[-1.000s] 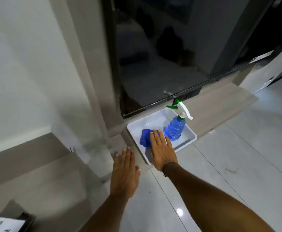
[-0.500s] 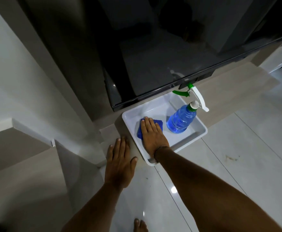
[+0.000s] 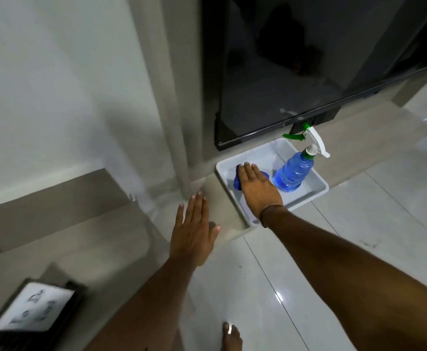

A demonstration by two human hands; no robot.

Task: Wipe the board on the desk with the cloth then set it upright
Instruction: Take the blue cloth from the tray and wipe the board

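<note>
A blue cloth [image 3: 237,183] lies in a white tray [image 3: 311,196] on a low beige shelf. My right hand [image 3: 258,188] rests flat on top of the cloth and hides most of it; whether the fingers grip it I cannot tell. My left hand [image 3: 194,231] hovers open, fingers spread, over the shelf edge to the left of the tray. A white board with dark scribbles in a black frame [image 3: 33,310] lies flat on the desk at the bottom left, far from both hands.
A blue spray bottle [image 3: 293,173] with a white and green trigger stands in the tray to the right of the cloth. A large dark screen [image 3: 308,72] hangs just above the tray. Glossy tiled floor [image 3: 359,249] spreads to the right; my bare toes [image 3: 230,335] show below.
The view has swung down and left, bringing the board on the desk into sight. My right hand has stayed on the cloth in the tray. My left hand remains open beside the tray.
</note>
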